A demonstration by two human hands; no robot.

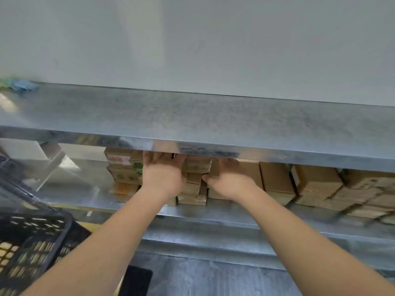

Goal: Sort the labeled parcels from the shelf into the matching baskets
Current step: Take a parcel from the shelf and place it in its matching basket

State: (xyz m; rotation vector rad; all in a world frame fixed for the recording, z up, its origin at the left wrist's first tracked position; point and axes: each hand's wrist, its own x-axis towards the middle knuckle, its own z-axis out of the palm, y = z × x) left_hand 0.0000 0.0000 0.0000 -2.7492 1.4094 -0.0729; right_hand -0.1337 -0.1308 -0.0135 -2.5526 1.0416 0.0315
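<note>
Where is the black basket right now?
In the head view, the black basket sits at the lower left, below and left of the left hand, in front of the metal shelf holding the parcels.

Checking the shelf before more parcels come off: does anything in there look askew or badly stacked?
Yes. The brown boxes at the far right lie tilted and jumbled, not squared like the upright boxes beside them. The left hand and right hand reach into the middle stack.

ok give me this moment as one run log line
stage: reaching into shelf | left hand: on stacked brown cardboard parcels | right hand: on same stack | grip: unclear | black plastic mesh basket: lower left
</note>
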